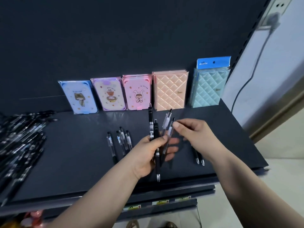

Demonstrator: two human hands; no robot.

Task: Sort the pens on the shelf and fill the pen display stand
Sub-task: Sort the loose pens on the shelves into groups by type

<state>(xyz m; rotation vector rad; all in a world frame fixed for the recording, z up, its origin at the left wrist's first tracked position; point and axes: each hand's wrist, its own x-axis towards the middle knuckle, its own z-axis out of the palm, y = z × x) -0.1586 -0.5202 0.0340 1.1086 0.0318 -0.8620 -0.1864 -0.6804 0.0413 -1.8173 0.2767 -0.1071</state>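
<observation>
My left hand (148, 155) grips a fanned bunch of several black and clear pens (155, 129) above the dark shelf (74, 170). My right hand (195, 134) pinches the top of one clear pen (171, 127) in that bunch. Several clear pens (120, 142) lie side by side on the shelf left of my left hand. Two dark pens (199, 158) lie under my right wrist, partly hidden. A big loose heap of black pens (21, 142) covers the shelf's left end. No display stand is in view.
Five packaged notebooks lean on the dark back panel: blue (79, 97), purple (108, 94), pink (136, 92), peach quilted (171, 89), teal quilted (209, 86). The shelf's front edge (115, 195) runs below my arms. A white wall with a socket and cable (256, 63) stands right.
</observation>
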